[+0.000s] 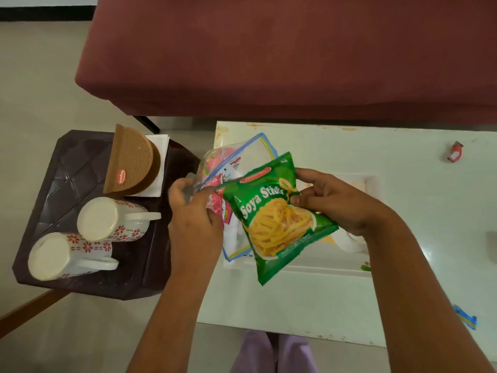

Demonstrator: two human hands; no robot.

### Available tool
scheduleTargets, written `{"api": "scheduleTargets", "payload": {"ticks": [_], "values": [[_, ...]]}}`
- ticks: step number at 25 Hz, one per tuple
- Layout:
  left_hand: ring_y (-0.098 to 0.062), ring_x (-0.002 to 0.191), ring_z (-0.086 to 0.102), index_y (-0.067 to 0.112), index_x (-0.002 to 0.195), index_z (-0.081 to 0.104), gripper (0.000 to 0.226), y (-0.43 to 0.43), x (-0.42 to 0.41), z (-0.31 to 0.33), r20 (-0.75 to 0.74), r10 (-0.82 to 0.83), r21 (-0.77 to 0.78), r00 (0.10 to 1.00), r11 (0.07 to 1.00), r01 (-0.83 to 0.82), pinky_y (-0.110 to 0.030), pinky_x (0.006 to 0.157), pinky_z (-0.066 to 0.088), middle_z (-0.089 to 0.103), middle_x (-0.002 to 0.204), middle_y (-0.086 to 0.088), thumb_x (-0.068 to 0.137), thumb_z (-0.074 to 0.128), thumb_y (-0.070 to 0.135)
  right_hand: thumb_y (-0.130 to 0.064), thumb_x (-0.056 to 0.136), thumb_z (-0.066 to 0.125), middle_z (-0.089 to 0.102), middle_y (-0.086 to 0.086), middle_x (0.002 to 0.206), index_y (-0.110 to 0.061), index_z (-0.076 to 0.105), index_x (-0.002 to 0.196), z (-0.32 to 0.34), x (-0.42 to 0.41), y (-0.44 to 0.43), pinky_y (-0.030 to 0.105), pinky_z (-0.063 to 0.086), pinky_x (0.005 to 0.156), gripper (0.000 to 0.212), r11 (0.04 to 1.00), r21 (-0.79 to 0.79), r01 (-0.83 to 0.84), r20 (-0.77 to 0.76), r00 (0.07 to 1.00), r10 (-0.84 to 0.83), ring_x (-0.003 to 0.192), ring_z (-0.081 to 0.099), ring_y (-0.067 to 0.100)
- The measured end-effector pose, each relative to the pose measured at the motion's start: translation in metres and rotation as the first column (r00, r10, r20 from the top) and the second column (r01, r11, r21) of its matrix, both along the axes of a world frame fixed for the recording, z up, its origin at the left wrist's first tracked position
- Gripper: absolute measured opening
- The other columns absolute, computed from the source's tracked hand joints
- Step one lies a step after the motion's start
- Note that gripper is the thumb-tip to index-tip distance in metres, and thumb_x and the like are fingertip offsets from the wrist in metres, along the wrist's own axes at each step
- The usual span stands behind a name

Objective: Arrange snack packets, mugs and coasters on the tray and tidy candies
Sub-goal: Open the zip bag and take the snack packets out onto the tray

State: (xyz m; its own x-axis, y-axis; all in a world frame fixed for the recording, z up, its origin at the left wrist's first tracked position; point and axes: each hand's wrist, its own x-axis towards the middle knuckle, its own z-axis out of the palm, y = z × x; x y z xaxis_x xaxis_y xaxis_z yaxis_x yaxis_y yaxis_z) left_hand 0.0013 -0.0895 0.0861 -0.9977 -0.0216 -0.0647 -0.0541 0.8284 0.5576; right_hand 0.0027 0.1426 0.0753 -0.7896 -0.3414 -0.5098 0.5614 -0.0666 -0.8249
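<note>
My right hand (330, 200) grips the upper right edge of a green Soya Sticks packet (277, 219), held above the white tray (373, 184) on the white table (403, 146). My left hand (192, 208) pinches a clear zip bag (236, 160) with pink and red candy packets inside, just left of the green packet. On a dark brown stool (67, 173) at the left lie two white mugs with red flowers, one nearer (64, 254) and one farther (113, 219), both on their sides. A brown coaster holder (131, 162) stands behind them on white napkins (161, 146).
A red wrapped candy (455, 152) lies at the table's far right. A blue wrapper (465, 316) sits near the right front edge. A maroon sofa (269, 55) runs along the far side. My lilac-clad legs (274, 351) show below the table.
</note>
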Motion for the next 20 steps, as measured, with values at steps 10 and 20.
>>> {"api": "scheduleTargets", "payload": {"ticks": [10, 20], "values": [[-0.016, 0.098, 0.069, 0.041, 0.088, 0.069, 0.045, 0.03, -0.012, -0.002, 0.583, -0.123, 0.624, 0.803, 0.701, -0.346, -0.033, 0.072, 0.057, 0.074, 0.102, 0.009, 0.047, 0.081, 0.054, -0.016, 0.089, 0.058, 0.07, 0.016, 0.097, -0.034, 0.052, 0.127, -0.023, 0.032, -0.018, 0.034, 0.058, 0.071, 0.043, 0.945, -0.127, 0.303, 0.055, 0.953, -0.298, 0.081, 0.069, 0.024], [-0.019, 0.108, 0.063, 0.029, 0.113, 0.065, 0.069, 0.044, 0.0, -0.021, 0.402, -0.067, 0.497, 0.913, 0.853, -0.156, -0.039, 0.085, 0.057, 0.066, 0.118, 0.005, 0.052, 0.084, 0.056, -0.018, 0.064, 0.08, 0.072, 0.009, 0.107, -0.014, 0.06, 0.115, -0.027, 0.034, -0.024, 0.047, 0.056, 0.084, 0.054, 0.789, -0.041, 0.614, 0.025, 0.79, -0.613, 0.096, 0.07, 0.027]]}}
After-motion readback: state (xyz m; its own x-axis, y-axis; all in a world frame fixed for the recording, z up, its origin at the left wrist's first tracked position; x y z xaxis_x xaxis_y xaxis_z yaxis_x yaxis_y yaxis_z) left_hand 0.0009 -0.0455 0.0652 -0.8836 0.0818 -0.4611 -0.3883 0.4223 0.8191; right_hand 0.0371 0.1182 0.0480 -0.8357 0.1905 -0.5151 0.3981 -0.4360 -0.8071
